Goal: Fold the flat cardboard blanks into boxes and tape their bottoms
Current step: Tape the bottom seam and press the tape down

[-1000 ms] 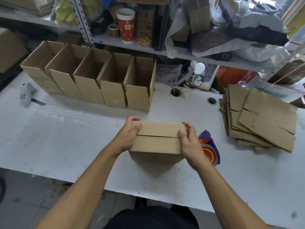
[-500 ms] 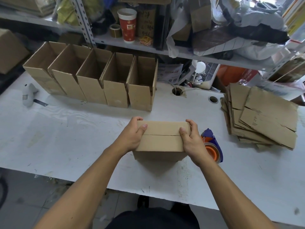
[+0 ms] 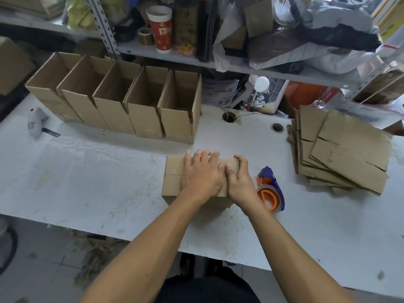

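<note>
A person stands at a scuffed white desk (image 3: pixel 87 182), both bare forearms reaching forward. At the centre sits a small brown cardboard box (image 3: pixel 175 178), bottom flaps folded shut and facing up, with the seam running side to side. The left hand (image 3: pixel 202 173) lies flat across the flaps, fingers straight and pressing down. The right hand (image 3: pixel 238 182) grips the box's 3 o'clock end, fingers curled over the far edge, thumb on top touching the left hand. Just beside it at 3 o'clock lies a blue tape dispenser with an orange roll (image 3: pixel 270 191). At 2 o'clock is a loose stack of flat brown cardboard blanks (image 3: pixel 345 152). At 11 o'clock five open folded cardboard boxes (image 3: pixel 122 101) stand in a touching row. A red and white paper cup (image 3: pixel 160 29) stands on the metal shelf (image 3: pixel 251 69) behind.
</note>
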